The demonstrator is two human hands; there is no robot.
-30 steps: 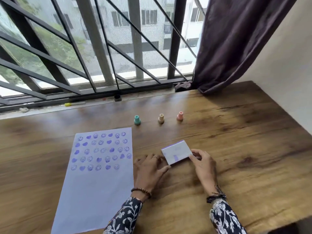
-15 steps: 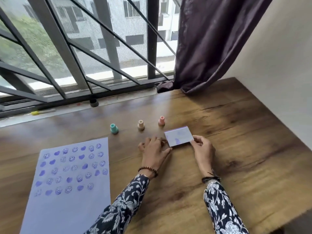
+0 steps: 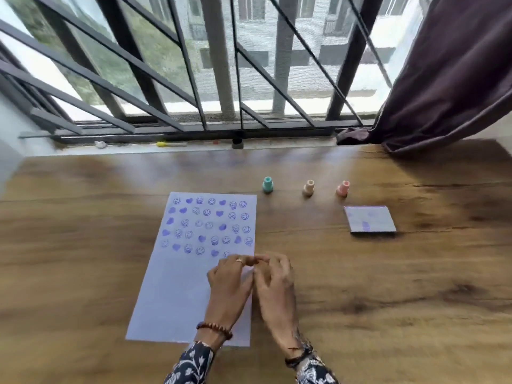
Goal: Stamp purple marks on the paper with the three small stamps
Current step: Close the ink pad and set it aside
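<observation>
A white paper (image 3: 191, 295) lies on the wooden table (image 3: 393, 306), its upper half covered with rows of purple smileys and hearts. Behind its top right corner three small stamps stand upright in a row: teal (image 3: 267, 185), beige (image 3: 308, 187), pink (image 3: 343, 188). To the right of them lies a small ink pad (image 3: 370, 218), shut, with purple smudges on its lid. My left hand (image 3: 230, 281) rests on the paper's right edge with bent fingers. My right hand (image 3: 274, 281) is beside it, fingertips touching. I see nothing in either hand.
A barred window (image 3: 194, 79) runs along the table's far side. On its sill lie a yellow pen (image 3: 170, 144) and a small black object (image 3: 237, 144). A dark curtain (image 3: 443, 79) hangs at the back right and touches the table.
Both hands have let go of the ink pad, which now lies on the table at the right. They have come back together at the paper's right edge. My view has swung left.
</observation>
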